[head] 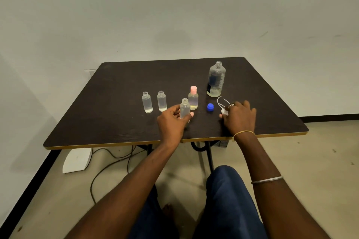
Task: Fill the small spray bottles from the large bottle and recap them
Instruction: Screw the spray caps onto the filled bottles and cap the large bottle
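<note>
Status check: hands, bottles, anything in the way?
Left hand gripping an uncapped small bottle upright on table. Right hand on white spray caps. Large bottle open, blue cap off. Nothing blocking.

The right hand (240, 117) hides most of the spray caps (225, 111); the big bottle's (216, 79) label is unreadable.

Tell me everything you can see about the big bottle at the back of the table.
The large bottle is clear plastic, round-shouldered with a threaded neck, and it stands upright and uncapped on the dark table, toward the far right. A dark printed label shows through its side; the text is too small to read. Clear liquid sits low in the bottom. Neither hand touches it. The blue cap lies in front of it, apart from it; whether that is its cap is unclear.
</note>
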